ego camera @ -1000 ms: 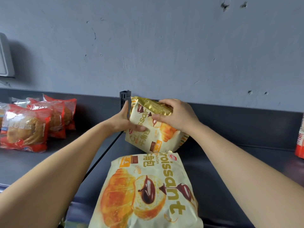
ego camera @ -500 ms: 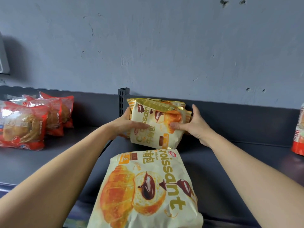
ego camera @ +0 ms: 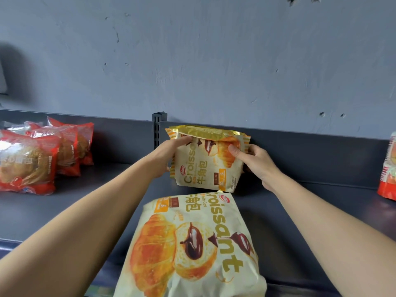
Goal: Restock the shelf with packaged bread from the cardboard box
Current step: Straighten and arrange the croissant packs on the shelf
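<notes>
A cream and gold croissant pack (ego camera: 203, 168) stands upright on the dark shelf (ego camera: 310, 211) against its back panel, with another pack's striped edge showing just behind it. My left hand (ego camera: 169, 155) grips the pack's left side, fingers curled over its top corner. My right hand (ego camera: 255, 163) holds the right side, thumb pressed on the front. A second, larger-looking croissant pack (ego camera: 192, 249) lies flat on the shelf in front, near the shelf's edge. The cardboard box is out of view.
Several red bread packs (ego camera: 42, 155) stand in a row on the left part of the shelf. A red and white pack (ego camera: 387, 168) sits at the far right edge. A slotted upright post (ego camera: 157, 129) rises behind the left hand. A grey wall is behind.
The pack went from tilted to upright against the back panel. My right hand moved from the pack's top to its right side; my left hand shifted up to the top left corner.
</notes>
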{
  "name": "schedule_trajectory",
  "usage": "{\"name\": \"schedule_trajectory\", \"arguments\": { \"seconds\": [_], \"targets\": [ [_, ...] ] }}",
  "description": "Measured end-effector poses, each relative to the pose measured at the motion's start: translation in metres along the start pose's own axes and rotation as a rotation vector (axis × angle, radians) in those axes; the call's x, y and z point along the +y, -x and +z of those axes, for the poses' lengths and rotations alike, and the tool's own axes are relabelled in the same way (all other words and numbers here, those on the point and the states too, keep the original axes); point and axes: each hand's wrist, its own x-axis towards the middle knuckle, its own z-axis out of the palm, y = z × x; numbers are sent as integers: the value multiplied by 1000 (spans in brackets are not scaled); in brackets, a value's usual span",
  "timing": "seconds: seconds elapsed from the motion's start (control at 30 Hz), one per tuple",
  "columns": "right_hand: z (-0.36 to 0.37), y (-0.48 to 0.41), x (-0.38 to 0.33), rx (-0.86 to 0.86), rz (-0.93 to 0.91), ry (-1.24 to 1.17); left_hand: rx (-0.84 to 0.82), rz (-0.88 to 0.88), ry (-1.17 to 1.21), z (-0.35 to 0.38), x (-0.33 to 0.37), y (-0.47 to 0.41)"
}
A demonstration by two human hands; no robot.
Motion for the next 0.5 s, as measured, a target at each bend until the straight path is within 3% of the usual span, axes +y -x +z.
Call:
{"name": "schedule_trajectory", "arguments": {
  "seconds": [0.17, 0.5],
  "targets": [
    [3, 0, -6, -18, 81, -91, -41, -4, 247, 0, 3, -3],
    [8, 0, -8, 17, 134, -130, 5, -130, 176, 1, 11, -1]
  ]
}}
